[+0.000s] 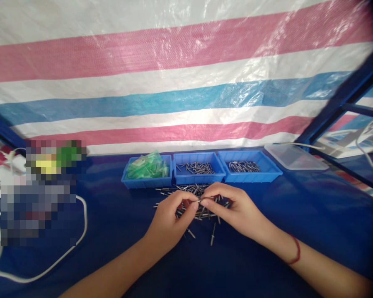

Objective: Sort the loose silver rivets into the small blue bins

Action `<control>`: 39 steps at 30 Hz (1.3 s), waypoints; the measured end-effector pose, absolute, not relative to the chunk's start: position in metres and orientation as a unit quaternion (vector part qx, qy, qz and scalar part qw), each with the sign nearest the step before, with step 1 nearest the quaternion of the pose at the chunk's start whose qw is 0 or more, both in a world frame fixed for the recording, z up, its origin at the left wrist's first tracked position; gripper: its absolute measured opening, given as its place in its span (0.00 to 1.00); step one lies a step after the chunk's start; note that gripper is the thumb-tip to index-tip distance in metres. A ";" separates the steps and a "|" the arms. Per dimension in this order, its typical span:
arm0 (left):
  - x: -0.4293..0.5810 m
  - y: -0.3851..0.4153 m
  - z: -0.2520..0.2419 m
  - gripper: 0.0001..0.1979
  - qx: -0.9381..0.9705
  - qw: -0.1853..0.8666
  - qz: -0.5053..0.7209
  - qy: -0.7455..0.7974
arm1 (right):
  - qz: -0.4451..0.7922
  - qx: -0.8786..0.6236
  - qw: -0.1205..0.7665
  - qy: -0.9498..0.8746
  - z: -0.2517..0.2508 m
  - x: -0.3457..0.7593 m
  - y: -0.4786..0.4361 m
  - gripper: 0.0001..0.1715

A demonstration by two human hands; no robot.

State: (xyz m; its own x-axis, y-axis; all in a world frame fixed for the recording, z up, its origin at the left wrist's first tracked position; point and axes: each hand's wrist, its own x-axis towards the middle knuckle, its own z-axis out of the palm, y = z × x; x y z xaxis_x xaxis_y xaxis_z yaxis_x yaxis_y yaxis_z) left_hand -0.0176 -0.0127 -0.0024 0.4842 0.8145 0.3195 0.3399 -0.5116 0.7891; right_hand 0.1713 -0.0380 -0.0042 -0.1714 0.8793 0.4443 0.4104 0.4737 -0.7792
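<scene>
My left hand [173, 213] and my right hand [236, 209] meet over a pile of metal blind rivets [202, 214] on the blue table. Thumb and forefinger of each hand are closed in a pinch, and a thin rivet [199, 201] shows between the fingertips. Most of it is hidden by the fingers. Two loose rivets lie on the near side of the pile, one of them a single rivet [212, 235] apart from the rest. Behind the hands, a middle blue bin [195, 179] and a right blue bin [251, 178] both contain rivets.
A left blue bin [147, 182] holds green plastic packets [147, 166]. At the back right lies a clear plastic lid [295, 157]. A white cable [86, 215] loops across the left side near a blurred patch. A striped sheet [174, 99] hangs behind the table.
</scene>
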 end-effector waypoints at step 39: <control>-0.007 -0.029 -0.017 0.16 0.978 0.061 0.149 0.133 | -0.142 -0.580 0.373 -0.710 0.000 0.217 -0.014 0.10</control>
State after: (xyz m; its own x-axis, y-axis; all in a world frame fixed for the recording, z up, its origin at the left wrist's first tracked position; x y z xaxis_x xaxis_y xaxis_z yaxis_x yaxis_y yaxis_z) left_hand -0.0067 -0.0292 -0.0170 0.9202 0.2778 0.2757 0.2415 -0.9573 0.1587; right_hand 0.2173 -0.0139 -0.0003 -0.0494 0.7181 0.6942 0.9298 0.2869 -0.2306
